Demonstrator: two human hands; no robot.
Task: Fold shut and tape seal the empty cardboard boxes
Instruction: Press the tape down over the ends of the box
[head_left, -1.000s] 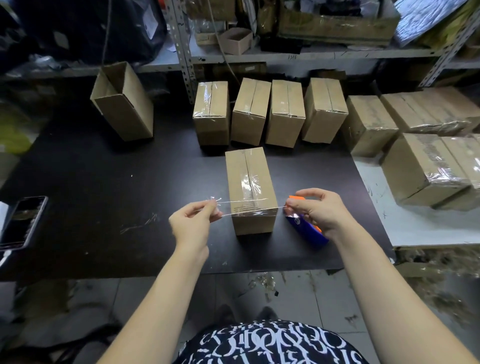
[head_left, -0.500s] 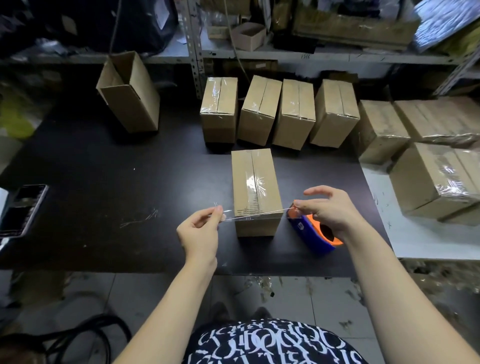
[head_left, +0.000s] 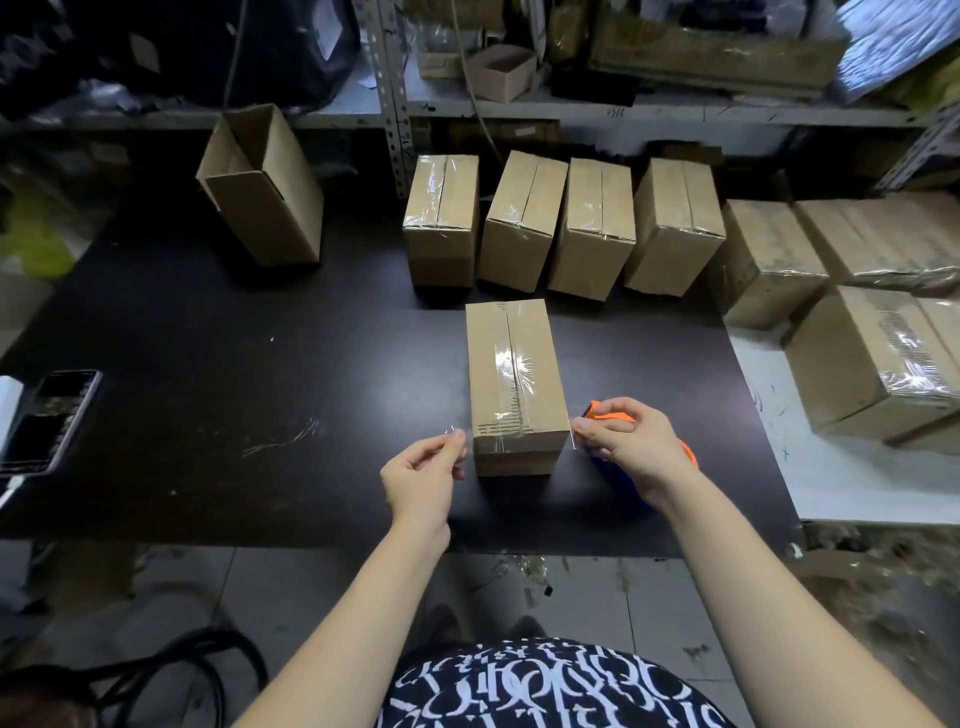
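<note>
Lowered since a moment ago, the clear tape strip (head_left: 506, 442) you had stretched in the air above the cardboard box (head_left: 511, 364) now sits down at the box's near end, and both hands have dropped with it to flank that end; your left hand (head_left: 423, 470) pinches the loose end of the strip between thumb and fingertips just beside the box's left corner; your right hand (head_left: 636, 449) pinches the other end at the right corner while its curled fingers hold the orange-and-blue tape dispenser (head_left: 608, 410); whether the strip already touches the cardboard, you cannot tell from here; the box stands closed in the middle of the black table (head_left: 260, 389), a long strip already shining along its centre seam; so the crosswise piece looks like the finishing seal, and pressing it down over the edge and cutting it free is probably what remains; four taped boxes (head_left: 592, 223) wait in a row behind, and one open box (head_left: 260, 192) stands at the far left, not yet folded shut.
</note>
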